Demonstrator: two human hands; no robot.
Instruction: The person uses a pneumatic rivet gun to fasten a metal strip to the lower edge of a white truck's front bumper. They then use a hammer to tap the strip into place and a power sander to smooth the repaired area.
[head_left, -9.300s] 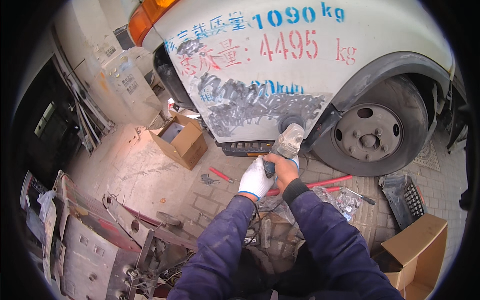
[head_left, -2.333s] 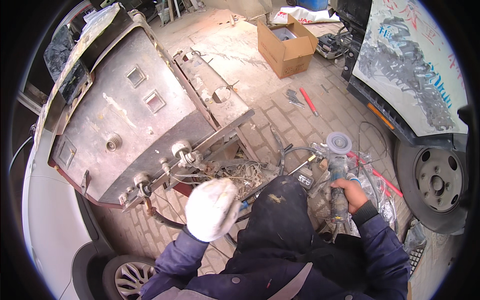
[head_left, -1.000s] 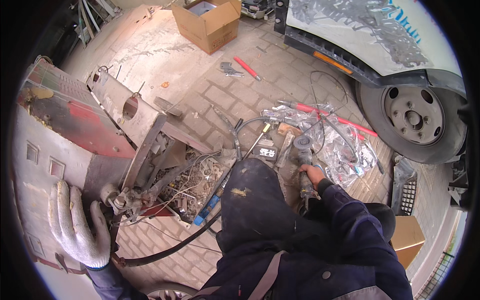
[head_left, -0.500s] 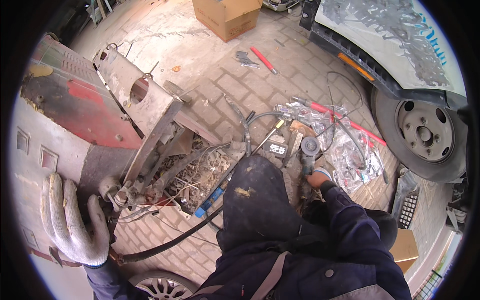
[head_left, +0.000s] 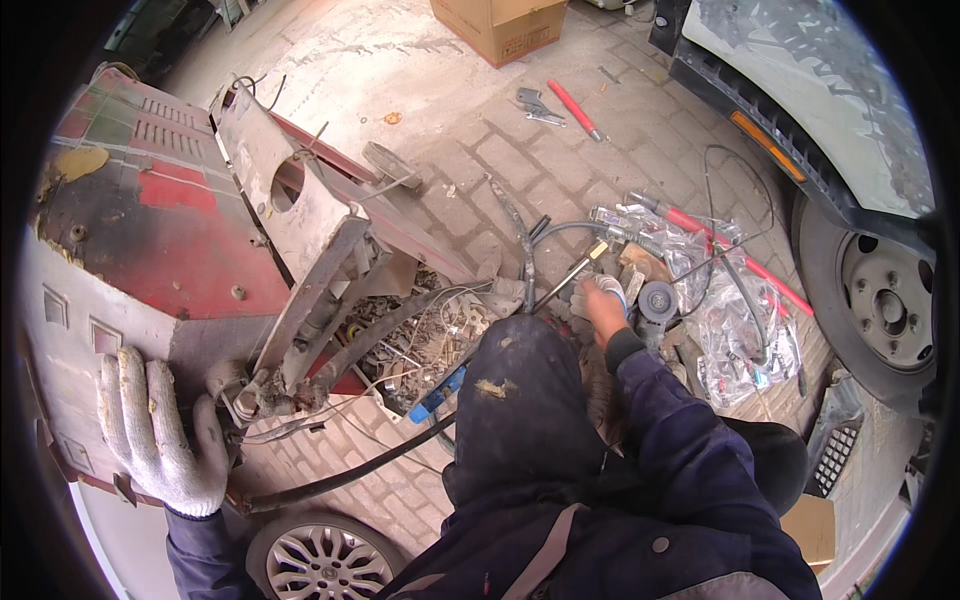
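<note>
My left hand (head_left: pixel 165 440), in a dirty white knitted glove, lies on the pale side of the big red and grey metal body (head_left: pixel 215 255), its fingers stretched out. Ahead of my knee, my right hand (head_left: pixel 603 312) reaches down among the tools, with whitish cloth and a blue edge around it. Its fingers are mostly hidden, so whether it grips anything does not show. Just right of that hand stands an angle grinder (head_left: pixel 657 302), its round disc facing up. By the fingers slants a metal rod with a brassy end (head_left: pixel 597 249).
Crumpled clear plastic (head_left: pixel 735 340) and a long red bar (head_left: pixel 765 275) lie to the right, beside a vehicle wheel (head_left: pixel 888 300). Loose small hardware (head_left: pixel 440 325) fills a tray at centre left. A black hose (head_left: pixel 345 488) crosses the paving. A cardboard box (head_left: pixel 505 35) stands at the back.
My right hand has left the grinder's body and moved forward and left, toward the brassy-ended rod. My left hand stays on the metal body. The view has shifted slightly.
</note>
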